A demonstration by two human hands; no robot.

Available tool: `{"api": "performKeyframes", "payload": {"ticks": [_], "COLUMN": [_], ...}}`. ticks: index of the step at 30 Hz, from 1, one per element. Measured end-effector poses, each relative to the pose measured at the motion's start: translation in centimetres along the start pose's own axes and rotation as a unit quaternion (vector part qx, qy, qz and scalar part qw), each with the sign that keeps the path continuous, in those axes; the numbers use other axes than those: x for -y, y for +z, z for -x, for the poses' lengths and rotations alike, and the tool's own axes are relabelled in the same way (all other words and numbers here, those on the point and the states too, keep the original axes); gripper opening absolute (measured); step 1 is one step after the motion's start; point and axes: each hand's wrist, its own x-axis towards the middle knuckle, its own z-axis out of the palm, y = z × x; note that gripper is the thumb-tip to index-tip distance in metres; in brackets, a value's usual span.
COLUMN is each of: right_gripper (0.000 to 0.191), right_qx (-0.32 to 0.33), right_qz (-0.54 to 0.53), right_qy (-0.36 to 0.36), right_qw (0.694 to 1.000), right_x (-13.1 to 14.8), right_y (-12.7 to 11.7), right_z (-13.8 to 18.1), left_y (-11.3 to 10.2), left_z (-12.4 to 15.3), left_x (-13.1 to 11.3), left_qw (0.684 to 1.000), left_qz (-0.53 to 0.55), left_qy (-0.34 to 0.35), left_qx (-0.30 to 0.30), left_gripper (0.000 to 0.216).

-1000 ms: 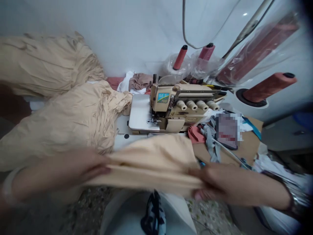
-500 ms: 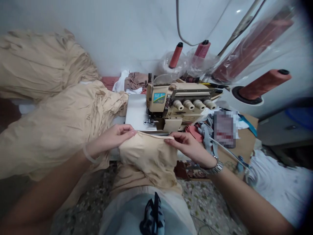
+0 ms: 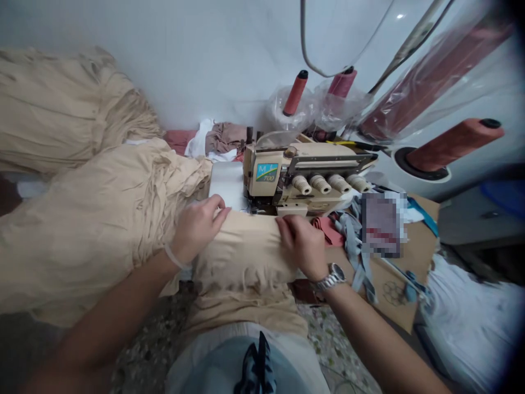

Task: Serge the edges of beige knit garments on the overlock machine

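With the held cloth as the clock's centre, a heap of beige cloth (image 3: 82, 213) lies at 9 o'clock. The left hand (image 3: 199, 227) pinches the 11 o'clock corner of the beige piece (image 3: 250, 246), which spans the gap between the hands. A sewing machine (image 3: 311, 169) stands at 1 o'clock. The right hand (image 3: 303, 243) grips the 1 o'clock corner. Cardboard (image 3: 396, 284) sits between 3 and 4, a red thread cone (image 3: 455, 143) at 2.
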Motion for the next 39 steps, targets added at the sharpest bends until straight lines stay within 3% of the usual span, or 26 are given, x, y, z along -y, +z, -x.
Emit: {"api": "performKeyframes", "payload": {"ticks": [2, 5, 9, 13, 17, 20, 23, 25, 27, 28, 30, 32, 34, 36, 37, 39], "right_gripper": [0.033, 0.032, 0.032, 0.038, 0.039, 0.016, 0.022, 0.019, 0.022, 0.024, 0.025, 0.029, 0.036, 0.043, 0.044, 0.042], "right_qx": [-0.062, -0.097, -0.116, -0.070, 0.008, 0.121, 0.148, 0.139, 0.192, 0.230, 0.259, 0.227, 0.198, 0.222, 0.241, 0.248], "right_qz": [0.174, 0.291, 0.276, 0.243, 0.170, -0.047, -0.295, -0.425, -0.492, -0.496, -0.475, -0.477, -0.521, -0.555, -0.556, -0.539], "right_qy": [-0.123, -0.218, -0.250, -0.246, -0.116, 0.010, 0.170, 0.299, 0.383, 0.396, 0.385, 0.379, 0.401, 0.422, 0.426, 0.423], "right_qw": [0.975, 0.926, 0.921, 0.936, 0.979, 0.991, 0.929, 0.843, 0.758, 0.738, 0.748, 0.759, 0.727, 0.681, 0.671, 0.684], "right_x": [-0.4, -1.3, -2.7, -2.7, -0.6, 0.8, 1.2, 1.0, 1.0, 1.0, 1.1, 1.4, 1.7, 2.0, 2.0, 1.9], "right_y": [0.5, 0.7, 0.4, -0.3, 0.2, 1.5, 2.2, 1.7, 0.9, 0.5, 0.0, -0.2, -0.4, -0.6, -0.8, -0.8], "right_z": [-0.4, -1.1, -1.5, -1.2, 0.3, 1.9, 3.0, 3.3, 3.2, 3.0, 2.6, 2.3, 2.1, 2.3, 2.5, 2.7], "left_y": [0.4, 0.3, 0.3, 0.9, 1.4, 1.7, 1.8, 1.6, 1.3, 1.2, 1.1, 1.2, 1.4, 1.3, 1.3, 1.1], "left_z": [-0.3, -0.7, -2.1, -4.4, -6.2, -6.0, -3.9, -1.8, 0.1, 0.7, 1.3, 0.9, 0.3, 0.1, 0.2, 0.8], "left_x": [-0.1, -0.3, -0.4, -0.1, 0.1, 0.0, -0.1, -0.4, -0.7, -0.9, -1.3, -1.4, -1.3, -1.3, -1.3, -1.6], "left_qw": [0.999, 0.994, 0.990, 0.988, 0.990, 0.992, 0.983, 0.982, 0.987, 0.990, 0.993, 0.992, 0.989, 0.986, 0.984, 0.981], "left_qz": [-0.047, -0.103, -0.140, -0.144, -0.122, -0.021, 0.094, 0.101, 0.062, 0.036, -0.015, -0.046, -0.059, -0.063, -0.065, -0.069], "left_qy": [0.011, 0.000, -0.034, -0.058, 0.002, 0.107, 0.155, 0.155, 0.138, 0.127, 0.108, 0.113, 0.129, 0.147, 0.155, 0.162], "left_qx": [-0.020, -0.018, -0.009, -0.015, -0.069, -0.060, 0.013, 0.033, 0.043, 0.046, 0.043, 0.037, 0.041, 0.053, 0.061, 0.074], "left_gripper": [0.020, 0.020, 0.019, 0.020, 0.019, 0.022, 0.027, 0.033, 0.038, 0.040, 0.041, 0.042, 0.043, 0.044, 0.045, 0.047]}}
